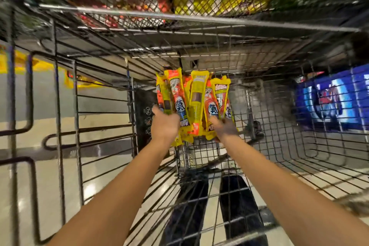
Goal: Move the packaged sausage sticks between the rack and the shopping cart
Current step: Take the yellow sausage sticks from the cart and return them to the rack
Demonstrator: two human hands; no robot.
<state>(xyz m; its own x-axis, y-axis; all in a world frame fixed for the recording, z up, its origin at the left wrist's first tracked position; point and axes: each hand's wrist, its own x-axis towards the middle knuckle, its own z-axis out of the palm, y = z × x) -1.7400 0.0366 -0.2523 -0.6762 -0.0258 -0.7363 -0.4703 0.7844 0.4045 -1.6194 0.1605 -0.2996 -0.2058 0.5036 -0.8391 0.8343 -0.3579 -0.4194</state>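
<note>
Several long yellow and orange sausage stick packages [196,104] fan out upright deep inside the wire shopping cart [311,146]. My left hand [164,124] grips the left side of the bunch near its lower end. My right hand [224,128] grips the right side of the same bunch. Both arms reach straight down into the basket. The lower ends of the packages hide behind my hands. The rack is blurred; a mesh shelf with red and yellow goods [179,0] lies beyond the cart's far rim.
The cart's wire walls close in on left [58,106], right and far sides. Under the basket floor I see my dark trouser legs [199,205] and a shiny pale floor. A blue display [331,100] stands at right, and yellow goods [20,64] at left.
</note>
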